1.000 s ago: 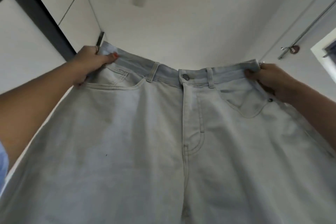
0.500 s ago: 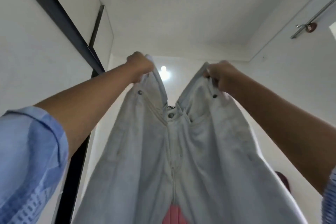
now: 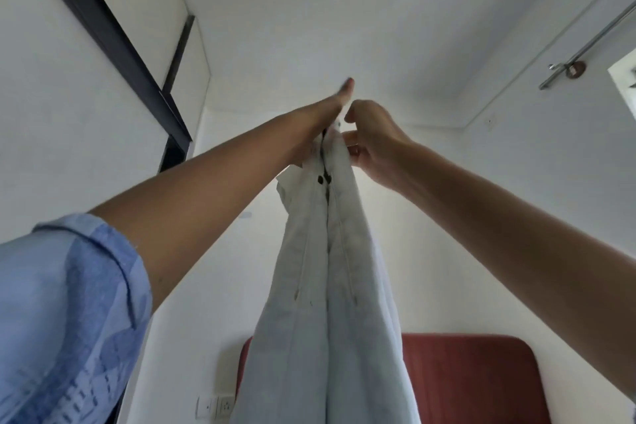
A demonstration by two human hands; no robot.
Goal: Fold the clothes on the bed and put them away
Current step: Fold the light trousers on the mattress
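Since the earlier frame, the two waistband halves have been brought together, so the pale jeans [image 3: 323, 286] are now folded lengthwise and held high, hanging before a red headboard [image 3: 481, 379]. The waistband is pinched by the right hand [image 3: 373, 141] between curled fingers and thumb. The left hand [image 3: 330, 113] is laid against the other side, fingers extended straight together; its thumb cannot be seen.

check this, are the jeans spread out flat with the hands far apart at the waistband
No, the jeans hang folded lengthwise, with the left hand and right hand brought together at the waistband.
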